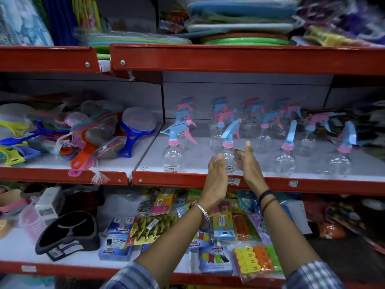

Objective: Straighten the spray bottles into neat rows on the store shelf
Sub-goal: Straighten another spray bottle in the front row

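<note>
Several clear spray bottles with pink and blue trigger heads stand in rows on the white middle shelf (200, 159). One front bottle (228, 151) stands between my two hands. My left hand (216, 178) is flat and open just left of it, and my right hand (249, 165) is flat and open just right of it, palms facing each other. Whether either palm touches the bottle I cannot tell. Other front bottles stand at the left (173, 151), right (285, 159) and far right (339, 159).
The shelf's red front lip (177, 180) runs below the bottles, and another red shelf (229, 59) hangs above. Mesh strainers (133, 130) pile up in the left bay. Packets of clothes pegs (252, 261) fill the shelf beneath my forearms.
</note>
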A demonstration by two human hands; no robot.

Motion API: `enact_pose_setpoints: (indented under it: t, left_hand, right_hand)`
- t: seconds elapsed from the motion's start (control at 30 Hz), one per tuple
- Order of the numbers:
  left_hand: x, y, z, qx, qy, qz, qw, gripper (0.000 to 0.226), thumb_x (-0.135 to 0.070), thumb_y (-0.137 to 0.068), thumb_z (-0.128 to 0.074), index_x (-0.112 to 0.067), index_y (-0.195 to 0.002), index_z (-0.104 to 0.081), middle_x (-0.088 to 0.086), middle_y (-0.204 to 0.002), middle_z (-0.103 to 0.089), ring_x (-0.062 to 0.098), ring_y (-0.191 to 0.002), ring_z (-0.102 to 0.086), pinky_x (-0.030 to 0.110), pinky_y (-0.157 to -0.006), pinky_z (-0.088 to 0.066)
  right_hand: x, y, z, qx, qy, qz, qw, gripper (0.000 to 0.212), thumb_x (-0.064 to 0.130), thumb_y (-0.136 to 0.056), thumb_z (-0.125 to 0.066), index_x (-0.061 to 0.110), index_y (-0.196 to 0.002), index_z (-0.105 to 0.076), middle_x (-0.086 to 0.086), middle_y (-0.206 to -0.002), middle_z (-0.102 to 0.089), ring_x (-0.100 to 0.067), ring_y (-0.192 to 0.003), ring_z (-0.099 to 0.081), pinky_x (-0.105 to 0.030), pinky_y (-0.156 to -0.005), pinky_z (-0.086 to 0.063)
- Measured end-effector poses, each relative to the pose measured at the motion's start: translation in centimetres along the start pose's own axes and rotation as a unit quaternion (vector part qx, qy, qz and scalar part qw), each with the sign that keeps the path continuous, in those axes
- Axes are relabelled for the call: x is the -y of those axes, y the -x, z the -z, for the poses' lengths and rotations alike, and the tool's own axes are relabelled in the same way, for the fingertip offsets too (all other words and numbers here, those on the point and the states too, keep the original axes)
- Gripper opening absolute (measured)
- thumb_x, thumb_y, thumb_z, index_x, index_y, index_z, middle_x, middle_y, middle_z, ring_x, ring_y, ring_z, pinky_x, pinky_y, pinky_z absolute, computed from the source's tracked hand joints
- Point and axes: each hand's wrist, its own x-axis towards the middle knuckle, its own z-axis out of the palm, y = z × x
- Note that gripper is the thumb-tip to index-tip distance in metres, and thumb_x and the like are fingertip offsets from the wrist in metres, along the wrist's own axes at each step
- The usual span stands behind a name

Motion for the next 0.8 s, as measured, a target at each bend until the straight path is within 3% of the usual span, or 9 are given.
enact_pose_setpoints:
  t: [0.13, 0.3, 0.43, 0.63, 0.73, 0.8]
  left_hand:
    - [0.3, -0.9, 0.3, -0.018, 0.042, 0.017, 0.999, 0.111, -0.091, -0.060, -0.005, -0.024, -0.148, -0.018, -0.002, -0.158, -0.019, 0.012, -0.143, -0.019, 0.041, -0.119, -0.014]
    - [0.3, -1.8, 0.6, -0.022, 0.048, 0.030, 0.998, 0.108, -0.093, -0.060, -0.002, -0.031, -0.145, -0.026, -0.001, -0.153, -0.032, 0.016, -0.141, -0.029, 0.044, -0.118, -0.018]
    - [0.0, -2.1, 0.8, -0.019, 0.049, 0.050, 0.997, 0.115, -0.092, -0.057, -0.001, -0.024, -0.146, -0.023, 0.003, -0.155, -0.026, 0.021, -0.142, -0.026, 0.042, -0.118, -0.015]
    - [-0.1, -2.3, 0.7, -0.029, 0.046, 0.051, 0.997, 0.095, -0.077, -0.073, 0.000, -0.021, -0.145, -0.024, 0.003, -0.155, -0.026, 0.022, -0.141, -0.027, 0.037, -0.115, -0.017]
    - [0.4, -1.7, -0.4, -0.110, 0.060, -0.013, 0.992, 0.080, -0.071, -0.082, -0.007, -0.024, -0.140, -0.037, -0.001, -0.149, -0.038, 0.016, -0.137, -0.034, 0.036, -0.115, -0.023]
    - [0.4, -0.7, -1.7, -0.187, 0.092, -0.112, 0.972, 0.054, -0.057, -0.093, -0.017, -0.030, -0.128, -0.047, -0.008, -0.141, -0.045, 0.006, -0.132, -0.039, 0.031, -0.111, -0.029]
  right_hand:
    - [-0.4, 1.0, 0.4, -0.006, -0.020, 0.007, 1.000, 0.082, 0.068, -0.087, -0.012, 0.012, -0.132, -0.049, -0.011, -0.139, -0.051, -0.025, -0.124, -0.050, -0.047, -0.109, -0.034]
    - [-0.9, 1.6, 0.2, -0.026, -0.030, 0.022, 0.999, 0.074, 0.064, -0.089, -0.013, 0.014, -0.122, -0.056, -0.012, -0.131, -0.057, -0.028, -0.115, -0.055, -0.045, -0.102, -0.040]
    - [-1.2, 1.9, -0.2, -0.046, -0.030, 0.026, 0.998, 0.076, 0.067, -0.088, -0.013, 0.013, -0.121, -0.055, -0.013, -0.123, -0.059, -0.026, -0.106, -0.057, -0.041, -0.094, -0.042]
    - [-1.5, 2.2, -0.5, -0.054, -0.021, 0.025, 0.998, 0.095, 0.083, -0.072, -0.011, 0.017, -0.126, -0.053, -0.009, -0.132, -0.056, -0.024, -0.118, -0.053, -0.049, -0.103, -0.039]
    - [-1.6, 2.8, 0.2, -0.088, -0.047, 0.055, 0.994, 0.073, 0.070, -0.083, -0.017, 0.018, -0.115, -0.057, -0.005, -0.125, -0.059, -0.020, -0.113, -0.055, -0.047, -0.102, -0.041]
    - [-2.0, 3.5, 1.6, -0.132, -0.082, 0.109, 0.982, 0.061, 0.060, -0.089, -0.021, 0.017, -0.113, -0.058, -0.002, -0.118, -0.062, -0.016, -0.109, -0.058, -0.042, -0.097, -0.045]
